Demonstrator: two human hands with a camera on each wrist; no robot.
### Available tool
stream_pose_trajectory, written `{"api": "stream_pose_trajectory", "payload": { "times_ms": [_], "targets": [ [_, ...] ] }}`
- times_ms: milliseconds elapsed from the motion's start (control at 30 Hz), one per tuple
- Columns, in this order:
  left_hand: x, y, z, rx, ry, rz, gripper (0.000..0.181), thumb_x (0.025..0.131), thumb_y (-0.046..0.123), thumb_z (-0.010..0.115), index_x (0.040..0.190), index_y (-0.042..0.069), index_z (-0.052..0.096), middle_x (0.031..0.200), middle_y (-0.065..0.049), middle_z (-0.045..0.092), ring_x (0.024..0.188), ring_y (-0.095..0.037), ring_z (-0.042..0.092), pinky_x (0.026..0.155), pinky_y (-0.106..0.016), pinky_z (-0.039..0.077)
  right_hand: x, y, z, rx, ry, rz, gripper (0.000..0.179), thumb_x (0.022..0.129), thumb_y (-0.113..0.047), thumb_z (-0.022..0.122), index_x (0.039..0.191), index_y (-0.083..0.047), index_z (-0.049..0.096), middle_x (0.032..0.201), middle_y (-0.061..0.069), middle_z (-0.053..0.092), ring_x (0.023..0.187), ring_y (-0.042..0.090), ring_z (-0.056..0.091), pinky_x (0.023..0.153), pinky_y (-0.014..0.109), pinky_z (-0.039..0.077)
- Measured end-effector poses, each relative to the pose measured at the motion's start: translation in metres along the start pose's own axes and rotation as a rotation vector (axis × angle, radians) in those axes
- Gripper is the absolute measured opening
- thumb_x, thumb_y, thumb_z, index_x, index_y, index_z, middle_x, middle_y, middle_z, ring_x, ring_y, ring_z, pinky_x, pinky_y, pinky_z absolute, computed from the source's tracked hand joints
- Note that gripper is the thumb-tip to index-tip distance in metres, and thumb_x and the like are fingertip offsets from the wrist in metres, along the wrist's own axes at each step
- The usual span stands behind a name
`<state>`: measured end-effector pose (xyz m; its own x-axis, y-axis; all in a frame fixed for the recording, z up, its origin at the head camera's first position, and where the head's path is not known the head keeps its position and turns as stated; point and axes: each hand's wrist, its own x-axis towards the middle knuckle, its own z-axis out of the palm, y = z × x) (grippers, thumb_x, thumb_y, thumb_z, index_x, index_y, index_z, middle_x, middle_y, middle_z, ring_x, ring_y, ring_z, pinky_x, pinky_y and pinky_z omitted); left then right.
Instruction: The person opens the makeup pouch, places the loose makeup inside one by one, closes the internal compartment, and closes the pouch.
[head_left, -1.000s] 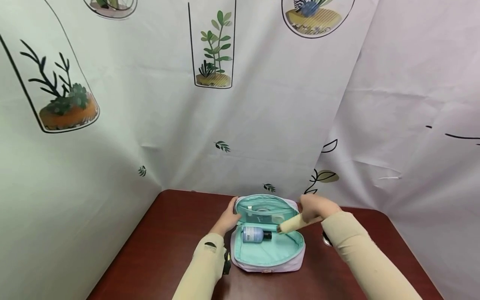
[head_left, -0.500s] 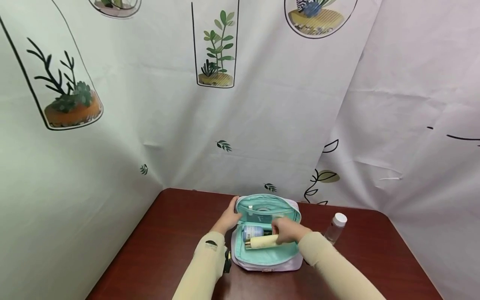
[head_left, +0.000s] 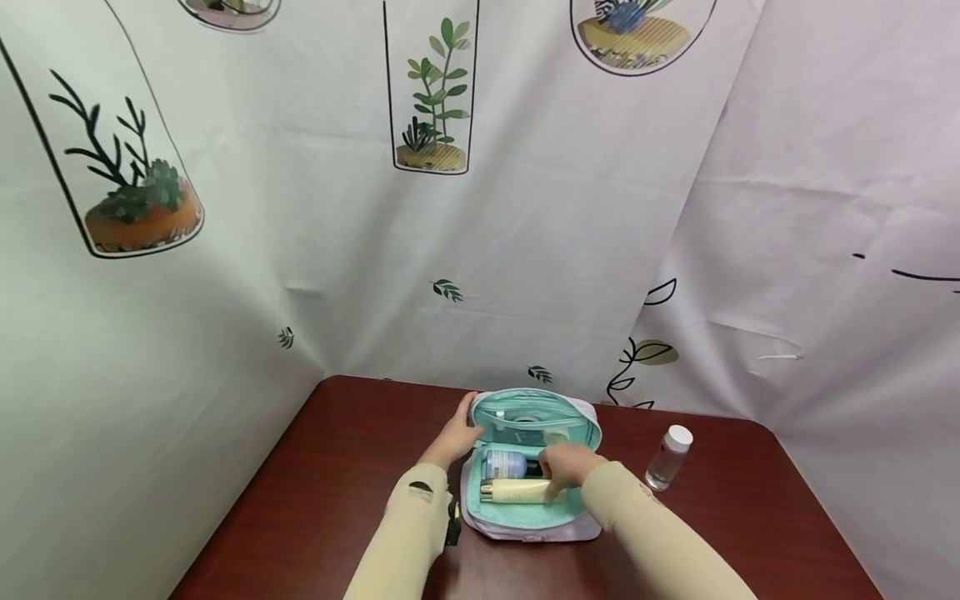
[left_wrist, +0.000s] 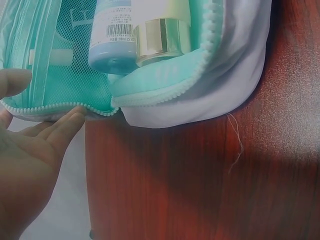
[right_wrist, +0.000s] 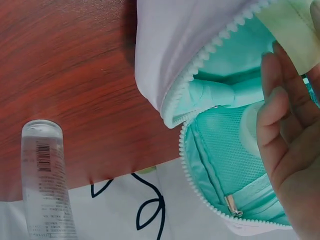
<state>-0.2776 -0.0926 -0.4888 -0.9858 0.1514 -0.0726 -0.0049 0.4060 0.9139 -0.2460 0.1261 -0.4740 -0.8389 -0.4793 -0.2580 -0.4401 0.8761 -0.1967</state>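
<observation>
A lilac toiletry bag (head_left: 551, 531) with a turquoise lining lies unzipped, its lid folded back. My left hand (head_left: 452, 438) holds the left edge of the lid; in the left wrist view the thumb is inside and the fingers (left_wrist: 67, 125) outside. Inside the main compartment, a blue bottle (head_left: 503, 464) with a black cap lies on its side. A pale yellow tube (head_left: 516, 491) with a gold cap (left_wrist: 159, 40) lies alongside, in front of it. My right hand (head_left: 570, 463) holds the tube's right end between thumb and fingers.
A clear bottle (head_left: 665, 462) with a white cap stands on the dark red table (head_left: 375, 467), right of the bag. Small items show behind the lid's mesh pocket (left_wrist: 75, 30). A white printed cloth (head_left: 540, 250) hangs behind the table.
My right hand has brought the tube leftward and down into the bag, its gold cap now toward the left, in front of the blue bottle. The left hand has stayed at the lid.
</observation>
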Motion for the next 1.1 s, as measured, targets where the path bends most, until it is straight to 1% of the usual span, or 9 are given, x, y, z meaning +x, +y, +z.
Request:
{"api": "stream_pose_trajectory", "payload": {
  "times_ms": [200,300,367,467,567,700,800,1000,1100],
  "targets": [
    [0.001,-0.001,-0.001,-0.009,-0.008,-0.005,0.067,0.088,0.005,0.051,0.146,0.011,0.02,0.141,-0.027,0.032,0.12,-0.037,0.041,0.091,-0.051,0.036,-0.005,0.006,-0.014,0.074,0.013,0.008,0.032,0.065,-0.034,0.083,0.07,-0.017,0.057,0.064,-0.008,0.048,0.056,0.009,0.041,0.051,0.028,0.036],
    [0.003,-0.001,-0.001,-0.017,-0.006,-0.003,0.068,0.087,0.004,0.051,0.146,0.011,0.019,0.141,-0.026,0.032,0.119,-0.036,0.041,0.091,-0.051,0.036,-0.01,0.017,-0.036,0.085,0.067,0.109,0.035,0.071,-0.046,0.075,0.067,-0.016,0.057,0.061,-0.005,0.049,0.055,0.011,0.043,0.05,0.03,0.036],
    [0.004,-0.001,-0.001,-0.012,-0.003,-0.001,0.068,0.087,0.004,0.051,0.146,0.012,0.019,0.141,-0.027,0.033,0.117,-0.035,0.043,0.09,-0.05,0.037,-0.015,0.031,-0.053,0.038,0.122,0.195,0.039,0.074,-0.05,0.07,0.063,-0.015,0.056,0.058,-0.004,0.05,0.054,0.013,0.045,0.05,0.032,0.038],
    [0.004,-0.002,-0.002,-0.009,-0.001,-0.003,0.068,0.087,0.004,0.051,0.147,0.012,0.019,0.14,-0.027,0.033,0.113,-0.034,0.045,0.087,-0.048,0.038,-0.03,0.057,-0.075,-0.047,0.186,0.315,0.039,0.076,-0.046,0.069,0.061,-0.013,0.055,0.059,0.0,0.052,0.057,0.018,0.049,0.052,0.038,0.042],
    [0.003,-0.003,-0.002,-0.009,-0.005,-0.003,0.068,0.086,0.004,0.051,0.146,0.012,0.019,0.14,-0.027,0.034,0.11,-0.033,0.046,0.084,-0.046,0.038,-0.05,0.084,-0.086,-0.065,0.216,0.386,0.032,0.073,-0.037,0.072,0.066,-0.01,0.057,0.066,0.004,0.056,0.064,0.023,0.054,0.055,0.045,0.045],
    [0.002,-0.004,-0.001,-0.01,-0.007,0.001,0.068,0.086,0.004,0.051,0.146,0.012,0.019,0.14,-0.027,0.033,0.11,-0.033,0.046,0.083,-0.046,0.038,-0.078,0.108,-0.089,0.003,0.2,0.461,0.024,0.071,-0.028,0.072,0.074,-0.008,0.06,0.076,0.011,0.061,0.071,0.027,0.057,0.058,0.048,0.046],
    [0.002,-0.004,0.0,-0.008,-0.008,0.0,0.068,0.087,0.004,0.051,0.146,0.012,0.019,0.14,-0.027,0.032,0.114,-0.035,0.044,0.087,-0.049,0.037,-0.089,0.118,-0.083,0.082,0.166,0.503,0.022,0.074,-0.027,0.07,0.077,-0.007,0.062,0.082,0.014,0.062,0.075,0.027,0.058,0.061,0.047,0.046],
    [0.001,-0.004,0.0,-0.017,-0.008,-0.002,0.068,0.087,0.004,0.051,0.147,0.011,0.019,0.142,-0.027,0.03,0.121,-0.038,0.04,0.093,-0.052,0.035,-0.09,0.129,-0.066,0.198,0.139,0.474,0.036,0.072,-0.023,0.075,0.094,0.002,0.062,0.09,0.016,0.063,0.082,0.03,0.059,0.067,0.046,0.046],
    [0.0,-0.004,0.0,-0.022,-0.012,-0.004,0.069,0.088,0.005,0.051,0.147,0.011,0.017,0.144,-0.026,0.028,0.122,-0.038,0.039,0.094,-0.052,0.034,-0.088,0.13,-0.06,0.201,0.165,0.47,0.031,0.071,-0.02,0.073,0.09,0.002,0.061,0.084,0.014,0.062,0.076,0.028,0.058,0.063,0.044,0.046]
  ]
}}
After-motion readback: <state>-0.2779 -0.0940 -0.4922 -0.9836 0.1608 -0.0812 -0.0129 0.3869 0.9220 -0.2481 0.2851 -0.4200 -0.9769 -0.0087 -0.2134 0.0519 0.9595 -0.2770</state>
